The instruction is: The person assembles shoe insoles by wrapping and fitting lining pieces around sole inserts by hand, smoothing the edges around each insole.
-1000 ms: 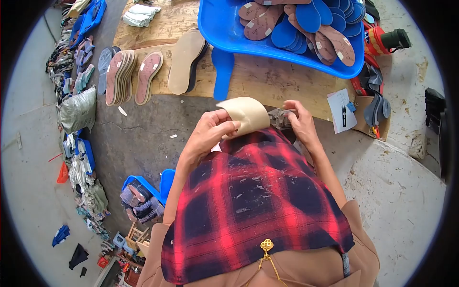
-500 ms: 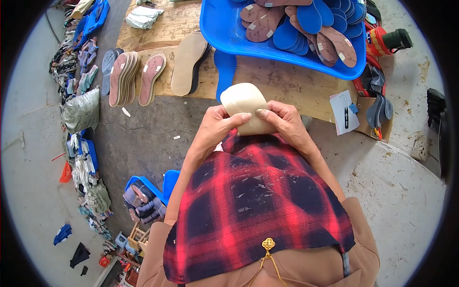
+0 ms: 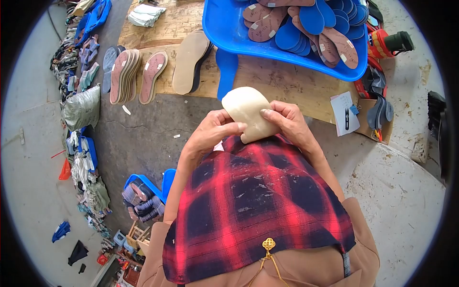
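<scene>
Between my two hands is a bent beige insole (image 3: 251,112), its pale smooth face curving up away from me. My left hand (image 3: 213,131) pinches its left edge, thumb on top and fingers partly hidden behind. On the right edge my right hand (image 3: 287,122) does the same, with the thumb pressed on the surface. The near end of the insole hangs just over the red and black plaid apron (image 3: 258,191). Beyond it on the wooden table lie a blue sole-shaped piece (image 3: 226,71) and a larger beige insole stack (image 3: 190,62).
A blue tray (image 3: 282,56) holds several blue and brown insoles. Stacked insoles (image 3: 125,76) and a smaller pile (image 3: 153,78) lie along the wooden table edge (image 3: 306,95). At right are a paper with a pen (image 3: 344,112) and a cardboard box (image 3: 377,129). A blue crate (image 3: 167,184) stands lower left.
The insole has tilted, its lower edge now showing above the apron. My left thumb has slid toward its lower left edge, and the left hand has shifted slightly down and left.
</scene>
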{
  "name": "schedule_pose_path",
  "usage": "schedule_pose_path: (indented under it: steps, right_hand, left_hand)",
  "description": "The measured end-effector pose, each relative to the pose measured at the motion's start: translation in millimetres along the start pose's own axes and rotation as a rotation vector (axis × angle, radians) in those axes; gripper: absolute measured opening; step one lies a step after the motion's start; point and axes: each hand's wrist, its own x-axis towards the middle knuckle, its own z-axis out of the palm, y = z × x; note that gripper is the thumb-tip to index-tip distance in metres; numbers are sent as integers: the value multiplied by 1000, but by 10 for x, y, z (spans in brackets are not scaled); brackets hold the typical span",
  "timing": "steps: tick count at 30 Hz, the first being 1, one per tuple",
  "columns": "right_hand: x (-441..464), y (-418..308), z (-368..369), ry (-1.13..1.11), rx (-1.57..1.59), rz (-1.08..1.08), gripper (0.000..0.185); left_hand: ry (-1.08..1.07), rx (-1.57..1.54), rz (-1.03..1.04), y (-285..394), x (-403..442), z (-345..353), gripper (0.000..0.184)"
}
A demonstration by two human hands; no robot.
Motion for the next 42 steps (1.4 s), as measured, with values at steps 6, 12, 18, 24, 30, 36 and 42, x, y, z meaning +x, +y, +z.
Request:
schedule_pose_path:
  steps: [6,12,18,24,30,36,42]
  right_hand:
    - [31,43,-33,-9,-140,-15,21]
    - [18,-16,-17,9,-128,-13,19]
    - [35,34,-97,-22,-142,33,16]
    - [27,13,-22,2,-86,14,21]
    - [9,30,-27,35,-88,26,22]
    - [-187,75,27,79,41,-83,25]
    - [-612,794,-20,185,93,-16,23]
  left_hand:
    - [141,-74,39,16,71,44,28]
    - [64,-22,65,27,43,3,20]
    - [-13,38,74,-47,46,-136,22]
    - [-39,28,49,-67,32,-174,23]
    - [23,-46,-9,-22,37,-71,23]
    - [90,115,9,-59,236,32,22]
    - [47,167,-1,-146,416,-109,17]
